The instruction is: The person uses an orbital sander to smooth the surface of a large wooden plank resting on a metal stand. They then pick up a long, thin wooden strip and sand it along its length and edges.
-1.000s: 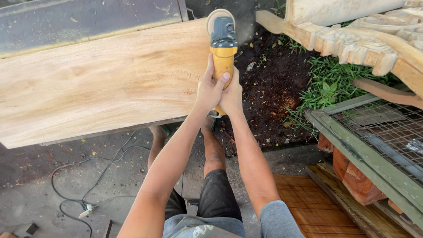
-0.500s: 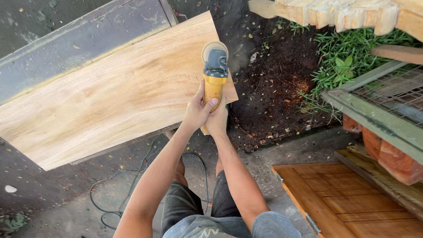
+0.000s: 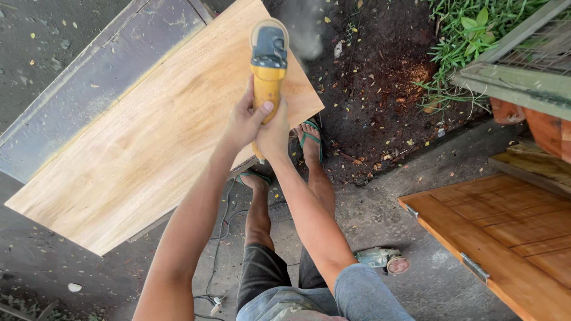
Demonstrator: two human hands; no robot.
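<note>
Sanding goes best when the yellow angle grinder [image 3: 267, 65] is kept flat near the far corner of the wooden board [image 3: 160, 131]. Its handle is gripped tight by the left hand [image 3: 242, 122] and right hand [image 3: 275, 134]; steady, even pressure is needed.

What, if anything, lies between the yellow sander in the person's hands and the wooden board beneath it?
Nothing visible does. Both hands, left and right, grip the yellow sander by its handle, and its head sits directly over the bare wooden board. Whether the disc touches the wood cannot be told.
</note>
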